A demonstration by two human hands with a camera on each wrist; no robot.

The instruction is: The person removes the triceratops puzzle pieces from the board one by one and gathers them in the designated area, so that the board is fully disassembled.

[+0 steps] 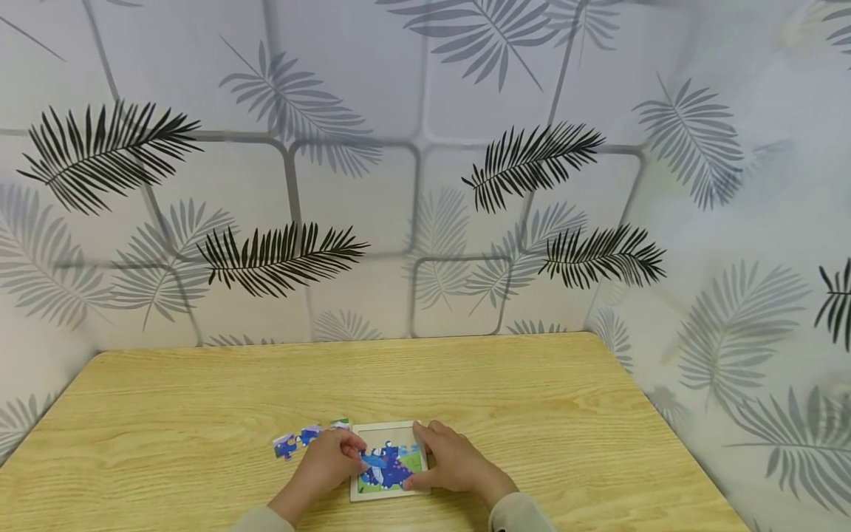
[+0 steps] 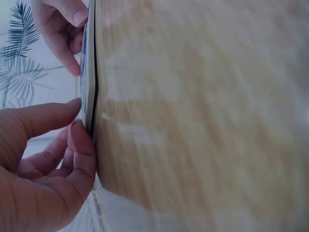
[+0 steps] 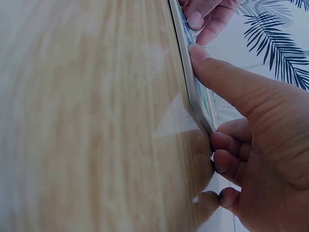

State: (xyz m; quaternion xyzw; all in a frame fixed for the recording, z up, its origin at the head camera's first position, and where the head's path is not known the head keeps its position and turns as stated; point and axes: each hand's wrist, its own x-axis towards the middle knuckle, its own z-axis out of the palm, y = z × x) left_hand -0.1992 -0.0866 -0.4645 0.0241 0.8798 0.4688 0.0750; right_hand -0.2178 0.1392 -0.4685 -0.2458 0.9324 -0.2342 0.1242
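The puzzle tray (image 1: 388, 496) lies on the near middle of the table (image 1: 518, 391). Fitted pieces (image 1: 397, 473) show a blue animal inside it; pale base shows along the far part. The left hand (image 1: 330, 459) pinches a blue piece (image 1: 374, 460) over the tray's left side; the right hand (image 1: 455, 459) grips its right edge. Loose pieces (image 1: 309, 434) lie left.

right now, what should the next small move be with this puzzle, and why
I'd probably ease the blue piece toward the bare far part of the tray to try its fit: the left hand seems to pinch it above the pieces already laid, while the right hand has its grip on the tray's right side.
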